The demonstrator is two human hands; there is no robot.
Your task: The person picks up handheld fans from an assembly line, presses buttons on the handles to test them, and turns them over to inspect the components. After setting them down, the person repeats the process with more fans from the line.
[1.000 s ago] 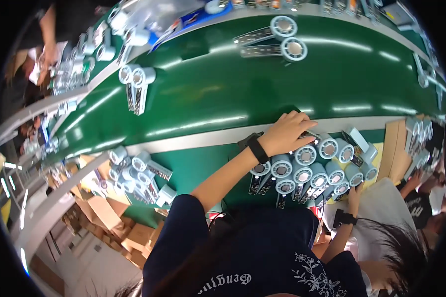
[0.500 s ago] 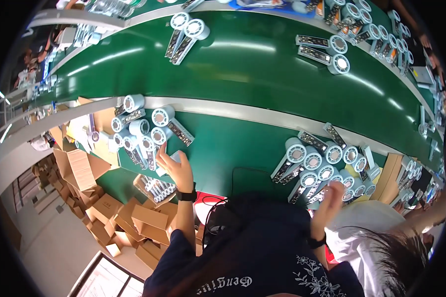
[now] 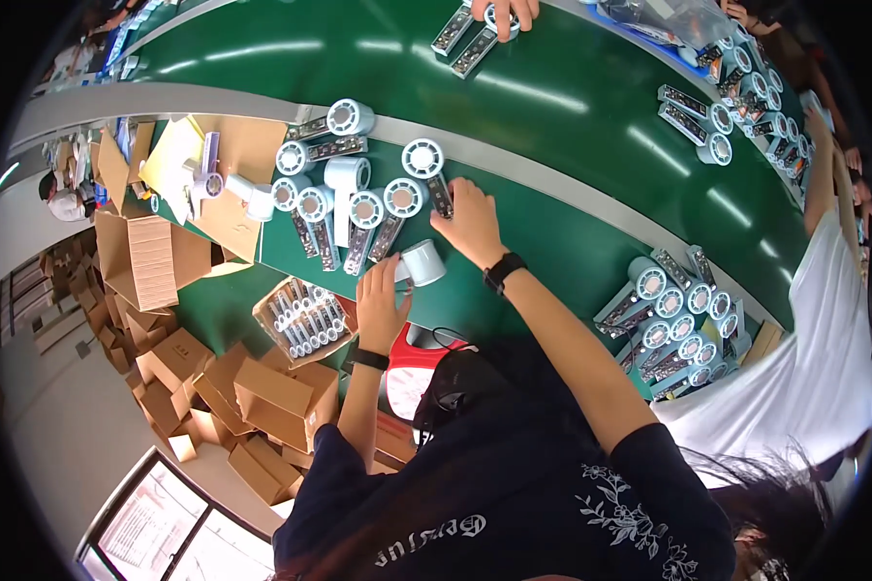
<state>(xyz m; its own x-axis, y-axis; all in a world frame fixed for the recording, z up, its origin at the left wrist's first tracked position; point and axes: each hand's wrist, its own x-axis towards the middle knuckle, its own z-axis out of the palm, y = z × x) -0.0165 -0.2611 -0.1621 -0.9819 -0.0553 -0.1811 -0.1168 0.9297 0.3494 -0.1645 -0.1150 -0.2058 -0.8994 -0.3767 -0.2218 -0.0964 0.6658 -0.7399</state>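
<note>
Two pale blue units in hand on the green bench [image 3: 543, 305], at the near side of the metal rail [image 3: 552, 197]. Upper unit [image 3: 422, 158]: round, drum-like head facing up; slotted ring around a lighter centre disc; flat, straight handle with a dark face and small bright spots. It lies at the right edge of a cluster of similar units [image 3: 366, 209]. Right hand [image 3: 472, 227]: half closed, thumb and fingers bent about the lower end of that handle, which they have hold of.

Lower unit [image 3: 423, 263]: just below the first, head on its side, showing a smooth, plain, curved wall with a soft sheen; handle mostly hidden by fingers. Left hand [image 3: 385, 300]: fingers long and only slightly bent, tips at the handle side; cannot tell whether they pinch it or merely touch. Open-topped carton [image 3: 305, 324] of small round-ended parts sits lower left.
</note>
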